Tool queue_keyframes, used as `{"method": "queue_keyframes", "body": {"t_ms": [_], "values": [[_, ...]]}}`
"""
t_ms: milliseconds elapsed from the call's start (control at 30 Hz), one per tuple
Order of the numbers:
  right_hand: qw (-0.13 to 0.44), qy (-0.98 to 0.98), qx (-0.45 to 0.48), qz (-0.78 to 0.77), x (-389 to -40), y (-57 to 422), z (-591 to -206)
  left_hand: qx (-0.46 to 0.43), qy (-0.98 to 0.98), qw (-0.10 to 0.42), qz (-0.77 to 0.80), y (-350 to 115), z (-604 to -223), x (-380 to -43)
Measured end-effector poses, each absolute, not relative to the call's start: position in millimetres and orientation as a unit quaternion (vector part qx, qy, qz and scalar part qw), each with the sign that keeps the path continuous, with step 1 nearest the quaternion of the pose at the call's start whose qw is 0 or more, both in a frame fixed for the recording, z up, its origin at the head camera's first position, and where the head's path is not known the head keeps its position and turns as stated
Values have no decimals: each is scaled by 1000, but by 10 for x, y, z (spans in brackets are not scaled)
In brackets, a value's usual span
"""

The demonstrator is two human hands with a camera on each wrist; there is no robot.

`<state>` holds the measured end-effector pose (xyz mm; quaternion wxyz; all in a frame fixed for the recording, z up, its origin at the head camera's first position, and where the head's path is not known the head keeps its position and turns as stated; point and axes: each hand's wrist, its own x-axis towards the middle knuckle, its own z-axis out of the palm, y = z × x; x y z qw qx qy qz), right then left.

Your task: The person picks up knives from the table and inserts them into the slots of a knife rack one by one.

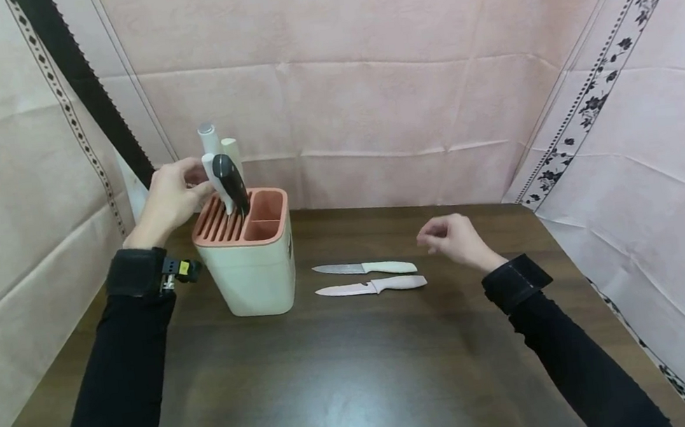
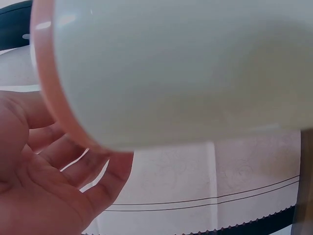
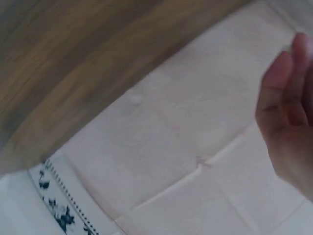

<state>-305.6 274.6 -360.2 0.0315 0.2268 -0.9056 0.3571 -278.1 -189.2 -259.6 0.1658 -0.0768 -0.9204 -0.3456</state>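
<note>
A pale green knife block (image 1: 251,280) with an orange slotted top stands at the left of the table. Several handles rise from its slots, among them a black knife handle (image 1: 229,177) and a white knife handle (image 1: 215,175). My left hand (image 1: 172,194) pinches that white handle from the left, thumb and index finger at it. In the left wrist view the other fingers (image 2: 68,161) curve behind the block's orange rim. Two white-handled knives (image 1: 389,267) (image 1: 397,282) lie side by side on the table. Right of them, my right hand (image 1: 459,239) hovers, fingers loosely bent and empty.
The dark wooden table (image 1: 336,383) has fabric sheets (image 1: 366,84) hanging behind it and at both sides. The block's right side holds two open square compartments (image 1: 265,204). Close behind the left hand is the left fabric wall.
</note>
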Motion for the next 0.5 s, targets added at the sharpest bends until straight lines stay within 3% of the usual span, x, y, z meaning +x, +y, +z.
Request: {"method": "queue_keyframes", "body": {"t_ms": [300,500], "values": [[-60,-939,241,240,-3054,2643,-4139,-75,-917,175,-350,-1951,-2654,-2652],[-64,-944,240,217,-3061,2633,-4283,-71,-923,165,-341,-1929,-2624,-2567]]}}
